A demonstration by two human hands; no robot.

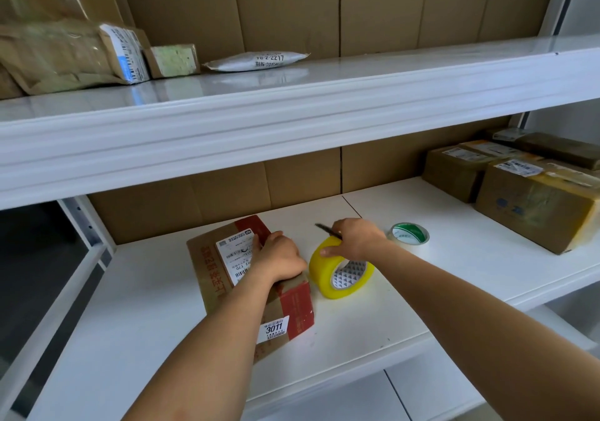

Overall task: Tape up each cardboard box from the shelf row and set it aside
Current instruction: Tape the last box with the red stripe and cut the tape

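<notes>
While the left hand presses down on top of the cardboard box, fingers curled over its far edge beside the shipping label, the box lies flat on the lower shelf. Just right of it, the right hand holds the yellow tape roll at its upper rim, with what looks like a dark pen or blade pinched in the same fingers. A white tape roll sits just behind that wrist, and taped boxes stand well apart at the right.
</notes>
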